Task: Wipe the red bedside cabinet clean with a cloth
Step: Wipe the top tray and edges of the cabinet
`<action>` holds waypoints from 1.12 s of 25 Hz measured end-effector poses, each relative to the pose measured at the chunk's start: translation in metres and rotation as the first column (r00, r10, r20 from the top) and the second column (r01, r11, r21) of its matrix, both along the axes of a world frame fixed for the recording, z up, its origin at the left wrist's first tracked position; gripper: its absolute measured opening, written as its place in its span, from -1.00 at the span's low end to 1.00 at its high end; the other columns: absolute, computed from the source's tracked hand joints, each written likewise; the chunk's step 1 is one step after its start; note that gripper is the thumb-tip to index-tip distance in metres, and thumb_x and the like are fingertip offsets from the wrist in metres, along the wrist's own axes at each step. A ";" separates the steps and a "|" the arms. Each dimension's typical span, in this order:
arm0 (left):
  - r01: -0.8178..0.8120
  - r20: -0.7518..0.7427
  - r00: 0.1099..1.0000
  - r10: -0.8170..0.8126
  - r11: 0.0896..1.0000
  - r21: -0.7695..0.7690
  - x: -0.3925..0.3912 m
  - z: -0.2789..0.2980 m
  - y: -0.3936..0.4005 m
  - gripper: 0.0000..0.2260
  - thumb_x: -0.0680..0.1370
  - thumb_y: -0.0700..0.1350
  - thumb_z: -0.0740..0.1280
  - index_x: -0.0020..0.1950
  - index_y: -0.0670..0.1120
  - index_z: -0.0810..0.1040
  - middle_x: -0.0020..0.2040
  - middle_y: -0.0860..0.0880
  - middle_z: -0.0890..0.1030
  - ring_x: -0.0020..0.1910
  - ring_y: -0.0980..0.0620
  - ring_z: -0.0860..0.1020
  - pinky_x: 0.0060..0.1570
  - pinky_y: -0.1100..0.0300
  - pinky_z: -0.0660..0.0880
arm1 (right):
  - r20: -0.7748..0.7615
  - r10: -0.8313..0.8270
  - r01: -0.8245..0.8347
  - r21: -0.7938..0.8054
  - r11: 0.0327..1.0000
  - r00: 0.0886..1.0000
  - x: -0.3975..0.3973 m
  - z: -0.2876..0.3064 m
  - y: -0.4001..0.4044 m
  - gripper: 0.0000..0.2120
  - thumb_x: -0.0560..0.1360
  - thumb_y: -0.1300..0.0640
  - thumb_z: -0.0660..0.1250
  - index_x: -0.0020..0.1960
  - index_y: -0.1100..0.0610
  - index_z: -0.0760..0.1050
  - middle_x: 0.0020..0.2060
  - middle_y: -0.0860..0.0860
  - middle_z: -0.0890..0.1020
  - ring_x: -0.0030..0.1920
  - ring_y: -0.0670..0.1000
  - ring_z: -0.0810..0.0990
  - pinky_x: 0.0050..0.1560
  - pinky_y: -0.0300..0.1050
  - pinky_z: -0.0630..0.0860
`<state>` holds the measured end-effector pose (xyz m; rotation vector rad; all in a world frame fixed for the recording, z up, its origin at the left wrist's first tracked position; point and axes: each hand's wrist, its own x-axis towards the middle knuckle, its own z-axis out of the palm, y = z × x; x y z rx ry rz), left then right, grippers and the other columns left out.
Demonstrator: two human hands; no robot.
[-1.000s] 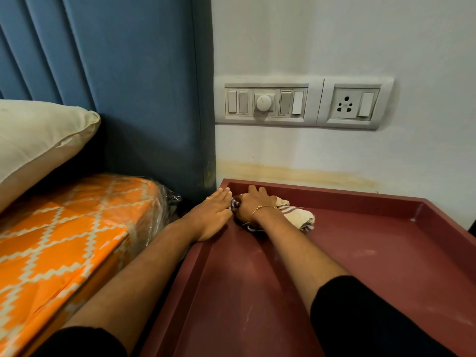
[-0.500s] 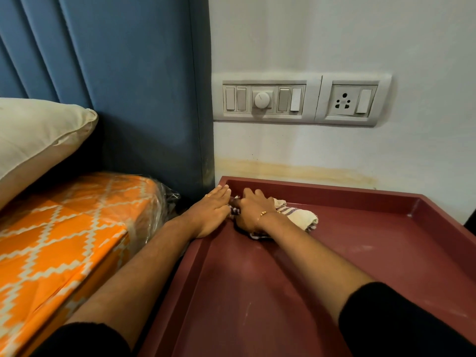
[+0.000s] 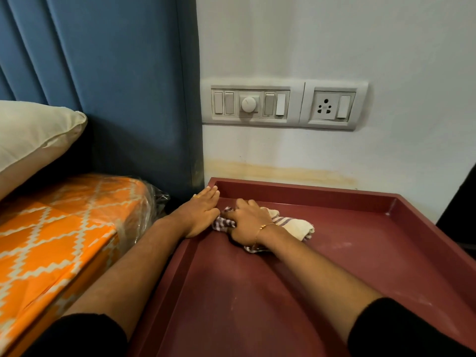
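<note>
cabinet [image 3: 296,292] top dusty | right hand [image 3: 248,221] grip pinching cloth [image 3: 296,226] | left hand [image 3: 199,215] grip spread flat on rim

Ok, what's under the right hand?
A bunched striped cloth lies under the right hand, pressed onto the red cabinet top. The surface beneath the cloth is covered.

Soft indoor light, moderately dim, no hard glare. White wall [image 3: 334,42] in the upper right is the brightest area; blue headboard panel [image 3: 116,73] at upper left falls off to dark near its base behind the pillow [image 3: 33,135]. Faint sheen on the plastic wrap [image 3: 152,199] at left centre. Red cabinet top [image 3: 347,253] is evenly lit, pale smudges readable. Soft shadow under the right hand [image 3: 247,222]. Wide-angle bend: wall edge and switch plate [image 3: 251,104] curve. Focus acceptable at centre, slightly soft overall; black sleeves along the bottom edge lose detail.
</note>
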<state>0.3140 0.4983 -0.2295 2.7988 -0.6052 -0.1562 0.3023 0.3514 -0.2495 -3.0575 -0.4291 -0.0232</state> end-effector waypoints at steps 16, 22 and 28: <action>0.167 0.210 0.945 -0.251 0.922 0.349 -0.052 -0.005 -0.075 -0.45 0.62 0.03 -0.03 0.53 -0.14 -0.15 0.56 -0.10 -0.06 0.54 0.01 -0.10 0.48 0.13 -0.21 | -0.067 -0.621 0.621 -0.019 0.783 0.781 -0.051 0.005 -0.179 -0.57 0.53 0.00 0.13 0.40 -0.06 0.29 0.34 0.09 0.29 0.35 0.19 0.26 0.29 0.14 0.31; 0.272 0.205 0.930 -0.305 0.947 0.171 -0.091 -0.032 -0.130 -0.31 0.47 0.16 -0.20 0.53 -0.17 -0.09 0.56 -0.11 0.02 0.54 0.00 -0.01 0.48 0.17 -0.20 | -0.010 -0.502 0.502 0.045 0.864 0.865 -0.082 0.003 -0.125 -0.57 0.50 0.03 0.15 0.37 -0.06 0.34 0.33 0.05 0.31 0.33 0.17 0.26 0.26 0.12 0.32; 0.234 0.250 0.940 -0.230 0.972 0.017 -0.101 -0.031 -0.137 -0.14 0.28 0.20 -0.34 0.53 -0.14 -0.04 0.45 -0.12 0.27 0.46 -0.04 0.19 0.48 0.20 -0.15 | -0.094 -0.503 0.500 -0.057 0.864 0.859 -0.092 0.009 -0.177 -0.54 0.51 0.06 0.15 0.41 -0.02 0.29 0.35 0.07 0.31 0.32 0.21 0.31 0.32 0.09 0.34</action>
